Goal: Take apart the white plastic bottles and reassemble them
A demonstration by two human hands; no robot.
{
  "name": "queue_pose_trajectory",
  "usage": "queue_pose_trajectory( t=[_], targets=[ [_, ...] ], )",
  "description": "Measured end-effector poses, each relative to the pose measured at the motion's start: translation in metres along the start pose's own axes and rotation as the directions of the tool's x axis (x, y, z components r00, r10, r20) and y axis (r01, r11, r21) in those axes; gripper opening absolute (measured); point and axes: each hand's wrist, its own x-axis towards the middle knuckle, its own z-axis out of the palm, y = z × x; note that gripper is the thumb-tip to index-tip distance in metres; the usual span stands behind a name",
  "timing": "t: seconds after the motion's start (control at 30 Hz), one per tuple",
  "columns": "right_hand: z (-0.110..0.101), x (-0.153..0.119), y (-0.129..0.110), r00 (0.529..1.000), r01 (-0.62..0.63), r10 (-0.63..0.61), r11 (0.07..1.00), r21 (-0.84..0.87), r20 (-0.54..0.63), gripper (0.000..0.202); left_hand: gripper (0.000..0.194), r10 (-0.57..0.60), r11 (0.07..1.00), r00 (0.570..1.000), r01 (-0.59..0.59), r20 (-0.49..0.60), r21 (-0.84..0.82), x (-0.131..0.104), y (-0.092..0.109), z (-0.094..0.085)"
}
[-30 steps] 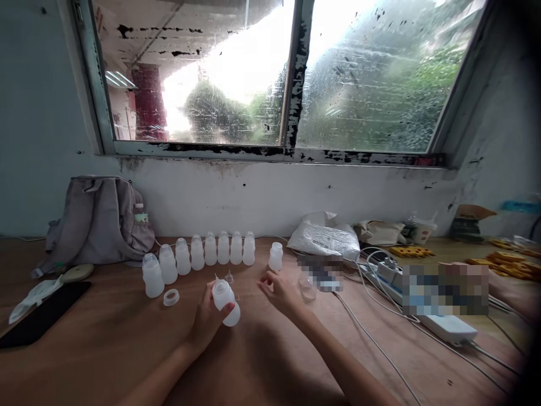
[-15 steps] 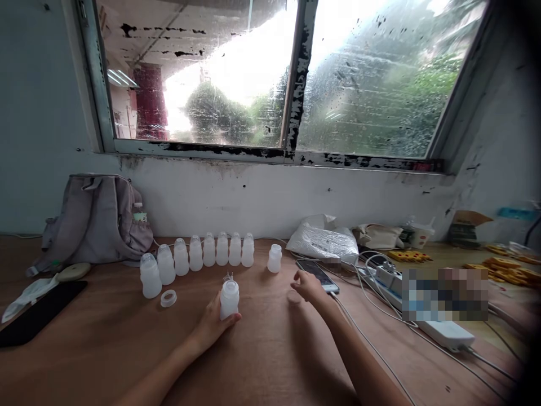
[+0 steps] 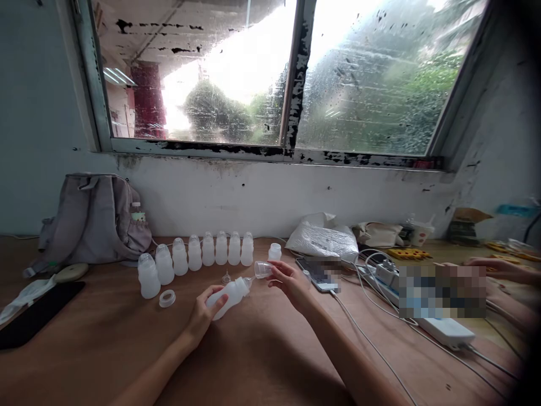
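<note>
My left hand (image 3: 203, 312) is wrapped round a frosted baby bottle (image 3: 228, 299), which tilts to the right. A clear teat tops the bottle and points at the mouth of a clear dome cap (image 3: 262, 269). That cap is pinched in the fingers of my right hand (image 3: 289, 282). Whether teat and cap touch, I cannot tell. Just behind the bottle a loose clear teat (image 3: 226, 277) rests on the table. To the left lies a white collar ring (image 3: 167, 299). An uncapped bottle (image 3: 274, 252) stands behind my right hand, partly hidden by it.
Several capped bottles (image 3: 194, 254) stand in a curved row at the back. A grey backpack (image 3: 97, 220) leans at the left. On the right are a phone (image 3: 315, 273), a silvery bag (image 3: 323, 239), a power strip (image 3: 446, 332) with cables, and another person's hand (image 3: 502, 270).
The bottle in my left hand has gone from upright to tilted rightward. My right hand has moved left from beside the phone and now holds the clear cap at the teat.
</note>
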Motion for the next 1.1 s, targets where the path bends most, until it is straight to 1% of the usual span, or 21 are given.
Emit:
queue_pose_trajectory(
  t=[0.07, 0.17, 0.3, 0.43, 0.7, 0.83, 0.93, 1.03, 1.1],
  targets=[
    [0.000, 0.000, 0.000, 1.000, 0.016, -0.016, 1.000, 0.017, -0.005, 0.039, 0.038, -0.036, 0.997, 0.999, 0.034, -0.036, -0.062, 0.000, 0.001, 0.000],
    [0.003, -0.003, 0.000, 0.997, 0.036, -0.035, 0.999, -0.026, 0.062, 0.037, 0.039, -0.047, 0.994, 0.996, 0.039, -0.078, -0.099, 0.002, -0.001, 0.000],
    [0.015, -0.008, 0.003, 0.984, 0.071, -0.051, 0.991, -0.115, 0.170, 0.031, 0.036, -0.046, 0.998, 0.998, 0.044, -0.051, -0.051, 0.002, -0.002, -0.002],
    [0.024, -0.013, 0.003, 0.969, 0.036, 0.001, 0.989, -0.144, 0.246, 0.029, 0.032, -0.037, 0.999, 0.999, 0.037, -0.006, 0.002, 0.001, 0.000, -0.002],
    [0.024, -0.015, 0.001, 0.968, 0.058, -0.029, 0.992, -0.110, 0.251, 0.020, 0.033, -0.038, 0.999, 0.999, 0.038, -0.001, 0.038, 0.001, 0.005, -0.004],
    [0.026, -0.018, 0.000, 0.964, 0.044, -0.030, 0.998, -0.047, 0.263, 0.021, 0.033, -0.041, 0.997, 0.999, 0.039, 0.036, 0.062, 0.001, 0.004, -0.005],
    [0.028, -0.018, 0.003, 0.975, 0.039, -0.027, 0.998, -0.048, 0.218, 0.028, 0.032, -0.032, 0.996, 0.999, 0.028, 0.044, 0.080, 0.001, 0.003, -0.005],
    [0.028, -0.016, 0.011, 0.986, -0.045, 0.054, 0.997, -0.062, 0.160, 0.031, 0.032, -0.001, 0.995, 0.999, -0.002, 0.034, 0.099, 0.001, 0.002, -0.005],
    [0.026, -0.015, 0.015, 0.972, -0.140, 0.151, 0.988, -0.072, 0.178, 0.036, 0.032, 0.012, 0.994, 1.000, -0.014, 0.021, 0.108, 0.001, 0.001, -0.006]
  ],
)
